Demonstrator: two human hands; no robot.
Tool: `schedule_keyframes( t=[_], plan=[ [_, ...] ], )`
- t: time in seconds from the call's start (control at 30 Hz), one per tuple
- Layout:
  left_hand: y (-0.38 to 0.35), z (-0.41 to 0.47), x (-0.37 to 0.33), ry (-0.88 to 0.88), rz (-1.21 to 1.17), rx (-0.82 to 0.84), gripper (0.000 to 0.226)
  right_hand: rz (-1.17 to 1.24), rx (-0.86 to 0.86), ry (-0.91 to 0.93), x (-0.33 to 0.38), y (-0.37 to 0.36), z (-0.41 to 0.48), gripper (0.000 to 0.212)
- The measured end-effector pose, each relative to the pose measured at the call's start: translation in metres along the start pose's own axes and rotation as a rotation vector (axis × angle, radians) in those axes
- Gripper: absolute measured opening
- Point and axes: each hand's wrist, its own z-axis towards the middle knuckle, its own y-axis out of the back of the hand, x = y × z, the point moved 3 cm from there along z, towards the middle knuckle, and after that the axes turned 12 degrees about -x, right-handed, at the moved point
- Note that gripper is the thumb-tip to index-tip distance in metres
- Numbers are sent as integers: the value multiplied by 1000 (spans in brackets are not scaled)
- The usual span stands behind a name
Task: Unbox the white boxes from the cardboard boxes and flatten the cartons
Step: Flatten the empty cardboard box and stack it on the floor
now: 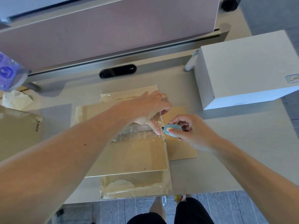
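At the near edge, dark shorts (191, 212) and grey floor tiles (105, 210) are seen below the pale table (242, 151). On the table in the middle, a flattened brown carton (129, 156) is laid out, its nearest flap covered by wrinkled clear tape (134, 186) and reaching the table's near edge. Further up the carton, the right hand (191, 130) is closed around a small light-blue cutter (172, 130), which is pinched between thumb and curled fingers with its tip set against the fold line at the carton's right side. Just left of that tip, the left hand (150, 109) is spread palm-down on the carton; its thumb is stretched out and pressed onto the taped seam, its fingertips are bent down at the same fold line, and nothing is clamped in it. At the left edge, a second cardboard box (17, 131) printed with "PICO" is seen, still unflattened. Beyond it, crumpled white paper (16, 99) and a purple-patterned pack (8, 71) are partly shown. To the right and farther back, a white box (247, 68) is stood on the table, well apart from the carton, with a small white object (191, 61) just beside its left wall; what that object is cannot be told. Behind the carton, a black oval slot (117, 71) is set into the tabletop, and a pale partition panel (113, 29) is raised behind it.
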Motion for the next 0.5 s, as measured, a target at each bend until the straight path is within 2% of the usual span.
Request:
schedule_keyframes(
  t=[0.17, 0.27, 0.33, 0.4, 0.5],
  plan=[
    [6, -7, -3, 1, 21, -57, 60, 87, -64, -64, -5, -5, -3, 14],
    [11, -30, -13, -64, 77, -345, 53, 242, -157, -171, -13, -7, -17, 23],
    [2, -56, -29, -160, 70, -505, 39, 334, -206, -217, -18, -4, -27, 21],
    [-23, -79, -47, -256, 82, -469, 35, 391, -233, -225, -21, -3, -35, 17],
    [-61, -99, -64, -328, 216, -273, 65, 492, -284, -262, -20, -6, -40, 14]
  ],
)
